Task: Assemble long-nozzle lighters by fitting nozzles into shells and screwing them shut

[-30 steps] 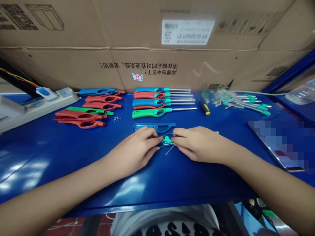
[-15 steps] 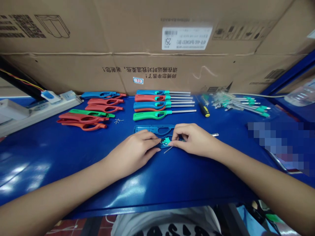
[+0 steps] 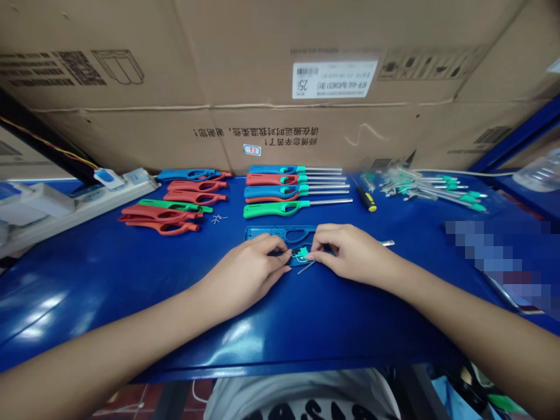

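My left hand [image 3: 258, 262] is closed, fingertips on the left part of a blue lighter half-shell [image 3: 300, 263] that is mostly covered by my hands. My right hand [image 3: 350, 251] pinches at a small green trigger piece [image 3: 301, 253] lying over that shell, with thin wire beside it. A metal tube end [image 3: 387, 242] sticks out past my right hand. Just behind lies another blue half-shell [image 3: 269, 229] with its inner side up. A thin grey rod [image 3: 305, 268] shows at the near edge, below my right fingertips.
Assembled lighters [image 3: 275, 209] lie in a row behind my hands. Coloured handle shells [image 3: 175, 227] and small screws [image 3: 219, 219] are at left, near a power strip [image 3: 131, 182]. A screwdriver [image 3: 366, 199] and several metal-tube parts [image 3: 437, 189] lie right. A cardboard box [image 3: 262, 70] stands behind.
The whole view has shifted, so things sit slightly further right and lower. Both hands stay at the blue half-shell and the green trigger piece, with barely any finger movement.
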The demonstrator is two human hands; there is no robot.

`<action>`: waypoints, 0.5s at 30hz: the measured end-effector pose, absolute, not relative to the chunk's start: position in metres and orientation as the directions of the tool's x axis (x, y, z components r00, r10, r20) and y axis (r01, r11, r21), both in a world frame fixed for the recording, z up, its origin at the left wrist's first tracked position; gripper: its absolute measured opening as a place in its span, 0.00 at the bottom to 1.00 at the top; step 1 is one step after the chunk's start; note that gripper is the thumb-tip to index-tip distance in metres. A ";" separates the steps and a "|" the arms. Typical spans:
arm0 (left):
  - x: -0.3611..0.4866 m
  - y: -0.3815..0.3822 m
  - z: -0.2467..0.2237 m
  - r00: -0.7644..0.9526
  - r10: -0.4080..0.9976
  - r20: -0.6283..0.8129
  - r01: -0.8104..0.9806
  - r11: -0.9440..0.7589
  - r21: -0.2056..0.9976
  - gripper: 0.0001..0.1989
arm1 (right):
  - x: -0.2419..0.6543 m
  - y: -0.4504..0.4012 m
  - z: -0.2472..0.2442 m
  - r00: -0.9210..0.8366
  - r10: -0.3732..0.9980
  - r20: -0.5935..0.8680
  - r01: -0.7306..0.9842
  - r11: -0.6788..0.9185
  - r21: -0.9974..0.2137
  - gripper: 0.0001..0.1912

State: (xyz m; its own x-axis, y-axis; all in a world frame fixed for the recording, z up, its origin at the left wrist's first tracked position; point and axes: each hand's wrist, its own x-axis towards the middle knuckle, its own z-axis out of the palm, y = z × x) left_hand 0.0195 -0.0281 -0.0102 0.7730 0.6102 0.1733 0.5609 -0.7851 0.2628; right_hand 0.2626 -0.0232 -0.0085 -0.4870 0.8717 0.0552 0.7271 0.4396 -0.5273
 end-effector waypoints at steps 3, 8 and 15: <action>0.018 -0.028 -0.009 0.781 0.605 0.157 0.565 -0.790 0.237 0.13 | 0.261 -0.024 -0.008 -0.512 0.856 0.077 0.707 0.470 -0.529 0.08; 0.014 -0.022 -0.009 0.788 0.592 0.171 0.542 -0.798 0.264 0.14 | 0.288 -0.005 0.001 -0.405 0.887 0.223 0.675 0.455 -0.580 0.11; 0.011 -0.016 -0.009 0.801 0.567 0.191 0.514 -0.816 0.265 0.14 | 0.392 0.037 0.008 -0.007 0.939 0.345 0.981 0.073 -0.179 0.16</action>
State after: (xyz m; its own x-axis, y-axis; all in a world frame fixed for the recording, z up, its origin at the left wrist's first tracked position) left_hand 0.0107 -0.0161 -0.0092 0.8014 0.5668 0.1913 0.5137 -0.8159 0.2652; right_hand 0.3922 0.0368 0.0076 -0.0069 0.9386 0.3449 0.9812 0.0728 -0.1787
